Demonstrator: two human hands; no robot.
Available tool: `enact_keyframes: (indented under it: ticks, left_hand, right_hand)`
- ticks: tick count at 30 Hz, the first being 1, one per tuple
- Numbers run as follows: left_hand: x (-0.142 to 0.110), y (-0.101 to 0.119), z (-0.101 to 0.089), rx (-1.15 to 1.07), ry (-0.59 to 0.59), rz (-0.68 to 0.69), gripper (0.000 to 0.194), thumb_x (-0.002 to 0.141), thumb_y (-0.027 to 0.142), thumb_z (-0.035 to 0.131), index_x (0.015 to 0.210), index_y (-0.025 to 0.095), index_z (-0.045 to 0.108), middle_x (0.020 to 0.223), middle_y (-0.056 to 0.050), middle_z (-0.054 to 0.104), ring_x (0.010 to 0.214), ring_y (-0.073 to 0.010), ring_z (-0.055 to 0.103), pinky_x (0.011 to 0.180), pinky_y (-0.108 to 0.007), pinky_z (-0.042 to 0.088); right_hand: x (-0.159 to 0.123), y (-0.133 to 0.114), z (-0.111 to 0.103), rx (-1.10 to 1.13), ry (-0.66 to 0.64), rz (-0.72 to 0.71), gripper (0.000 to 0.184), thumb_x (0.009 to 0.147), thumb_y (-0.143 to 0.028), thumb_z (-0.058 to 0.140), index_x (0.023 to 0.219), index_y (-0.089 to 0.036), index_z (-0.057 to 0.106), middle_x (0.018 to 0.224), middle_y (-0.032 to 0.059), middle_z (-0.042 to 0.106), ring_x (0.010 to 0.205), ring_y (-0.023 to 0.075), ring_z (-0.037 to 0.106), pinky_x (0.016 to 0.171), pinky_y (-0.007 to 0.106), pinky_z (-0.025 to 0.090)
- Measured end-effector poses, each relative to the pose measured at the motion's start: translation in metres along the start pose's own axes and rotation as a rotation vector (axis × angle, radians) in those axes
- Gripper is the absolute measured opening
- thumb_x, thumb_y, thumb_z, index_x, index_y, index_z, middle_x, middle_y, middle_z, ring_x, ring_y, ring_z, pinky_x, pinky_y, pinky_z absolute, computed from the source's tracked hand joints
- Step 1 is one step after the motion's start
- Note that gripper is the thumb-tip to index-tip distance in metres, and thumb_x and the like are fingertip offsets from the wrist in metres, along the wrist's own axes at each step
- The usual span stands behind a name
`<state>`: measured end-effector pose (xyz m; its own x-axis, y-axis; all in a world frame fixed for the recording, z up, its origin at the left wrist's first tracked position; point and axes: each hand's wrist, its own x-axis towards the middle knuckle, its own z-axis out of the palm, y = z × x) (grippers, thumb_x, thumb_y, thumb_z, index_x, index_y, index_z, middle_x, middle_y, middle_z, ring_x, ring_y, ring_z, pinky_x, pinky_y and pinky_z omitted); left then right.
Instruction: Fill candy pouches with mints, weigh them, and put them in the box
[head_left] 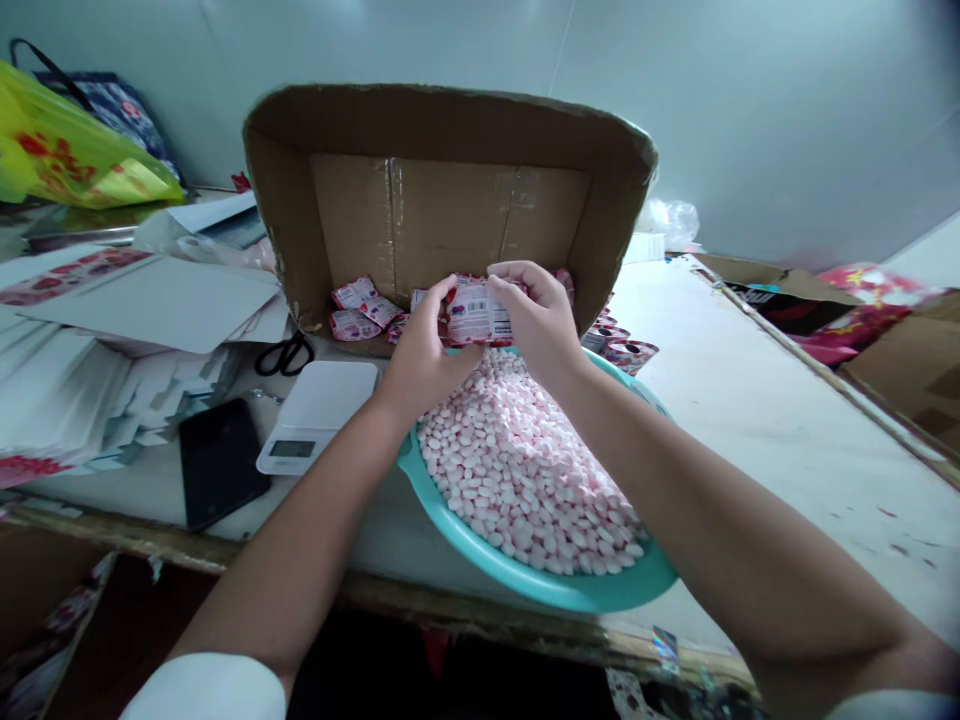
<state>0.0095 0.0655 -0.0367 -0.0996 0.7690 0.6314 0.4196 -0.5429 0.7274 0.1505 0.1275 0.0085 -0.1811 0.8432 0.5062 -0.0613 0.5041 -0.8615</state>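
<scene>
Between my two hands is a red and pink printed candy packet [474,312] with a barcode, held at the mouth of a cardboard box [450,220] lying on its side. My left hand [429,352] grips its left side, with the thumb along the lower edge. On the right, my right hand [541,318] pinches the upper right corner. Similar packets [364,308] lie inside the box. Below my hands stands a turquoise basin [480,552], heaped with small white and pale pink candies [525,470].
Left of the basin are a white digital scale [319,410], a dark phone [223,463] and black scissors [285,355]. Stacked white cartons [67,390] fill the table's left side. More open packets [626,350] lie right of the box. A yellow bag [75,140] is at the back left.
</scene>
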Motion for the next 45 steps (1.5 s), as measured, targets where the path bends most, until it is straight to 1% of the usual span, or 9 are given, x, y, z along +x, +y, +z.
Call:
enact_keyframes:
  ticks: [5, 9, 15, 22, 26, 31, 38, 42, 45]
  left_hand:
    - [-0.002, 0.012, -0.002, 0.158, 0.045, -0.011, 0.072, 0.075, 0.016, 0.071, 0.142, 0.019, 0.043, 0.143, -0.015, 0.055, 0.134, -0.0314, 0.051, 0.116, -0.050, 0.042]
    - [-0.003, 0.017, -0.003, 0.205, 0.036, -0.035, 0.070, 0.075, 0.017, 0.070, 0.140, 0.019, 0.043, 0.142, -0.015, 0.055, 0.134, -0.0324, 0.052, 0.115, -0.051, 0.042]
    - [-0.003, 0.015, -0.003, 0.151, 0.018, -0.058, 0.072, 0.076, 0.024, 0.076, 0.140, 0.018, 0.043, 0.140, -0.016, 0.056, 0.132, -0.0325, 0.053, 0.113, -0.051, 0.044]
    - [-0.001, 0.009, -0.004, 0.036, 0.023, -0.007, 0.075, 0.076, 0.028, 0.078, 0.141, 0.022, 0.042, 0.141, -0.014, 0.056, 0.129, -0.0308, 0.057, 0.111, -0.048, 0.047]
    - [0.000, 0.012, -0.004, 0.022, 0.018, -0.003, 0.078, 0.076, 0.029, 0.078, 0.144, 0.022, 0.040, 0.145, -0.014, 0.052, 0.133, -0.0310, 0.053, 0.113, -0.047, 0.045]
    - [-0.001, 0.015, -0.003, 0.097, -0.047, 0.021, 0.092, 0.072, 0.030, 0.082, 0.149, 0.025, 0.034, 0.156, -0.014, 0.040, 0.145, -0.0337, 0.040, 0.121, -0.050, 0.036]
    - [0.000, 0.012, -0.004, 0.116, -0.043, 0.062, 0.080, 0.076, 0.013, 0.068, 0.149, 0.024, 0.035, 0.153, -0.013, 0.044, 0.144, -0.0304, 0.040, 0.123, -0.050, 0.033]
    - [-0.001, 0.013, -0.004, 0.105, -0.063, 0.022, 0.084, 0.075, 0.017, 0.069, 0.151, 0.022, 0.032, 0.157, -0.015, 0.039, 0.146, -0.0315, 0.037, 0.123, -0.050, 0.033]
    - [-0.003, 0.013, -0.004, 0.084, -0.044, 0.026, 0.080, 0.079, 0.020, 0.066, 0.151, 0.023, 0.032, 0.155, -0.014, 0.042, 0.145, -0.0306, 0.039, 0.122, -0.050, 0.033]
  right_hand:
    - [-0.004, 0.002, 0.005, 0.016, -0.026, 0.012, 0.013, 0.080, -0.032, 0.067, 0.085, -0.021, 0.070, 0.086, 0.0002, 0.068, 0.084, 0.0162, 0.062, 0.077, 0.032, 0.051]
    - [-0.005, 0.002, 0.006, 0.000, -0.042, 0.040, 0.011, 0.080, -0.031, 0.066, 0.084, -0.021, 0.070, 0.086, 0.0003, 0.068, 0.084, 0.0163, 0.062, 0.075, 0.031, 0.051]
    - [-0.004, -0.001, 0.005, 0.023, -0.042, 0.074, 0.011, 0.077, -0.029, 0.067, 0.082, -0.021, 0.070, 0.083, -0.0004, 0.067, 0.079, 0.0155, 0.061, 0.070, 0.029, 0.050]
    - [-0.003, -0.004, 0.005, 0.111, -0.056, 0.126, 0.010, 0.076, -0.031, 0.068, 0.080, -0.022, 0.069, 0.079, -0.0014, 0.066, 0.078, 0.0146, 0.061, 0.070, 0.028, 0.051]
    - [-0.003, -0.008, 0.004, 0.119, -0.044, 0.111, 0.010, 0.077, -0.031, 0.069, 0.082, -0.022, 0.070, 0.081, -0.0009, 0.066, 0.079, 0.0147, 0.062, 0.071, 0.030, 0.052]
    - [-0.002, -0.009, 0.002, 0.108, -0.002, 0.102, 0.011, 0.076, -0.031, 0.070, 0.082, -0.022, 0.070, 0.081, -0.0008, 0.066, 0.079, 0.0154, 0.061, 0.071, 0.031, 0.053]
    - [-0.002, -0.005, 0.003, 0.090, -0.017, 0.059, 0.015, 0.076, -0.035, 0.070, 0.084, -0.022, 0.070, 0.081, -0.0006, 0.065, 0.079, 0.0154, 0.060, 0.069, 0.030, 0.052]
    - [-0.003, -0.004, 0.003, 0.097, 0.008, 0.069, 0.013, 0.075, -0.032, 0.070, 0.083, -0.022, 0.070, 0.081, -0.0008, 0.066, 0.078, 0.0150, 0.060, 0.070, 0.030, 0.052]
    - [-0.003, -0.004, 0.004, 0.125, 0.008, 0.112, 0.013, 0.076, -0.032, 0.070, 0.083, -0.022, 0.070, 0.081, -0.0007, 0.065, 0.076, 0.0145, 0.060, 0.068, 0.030, 0.052]
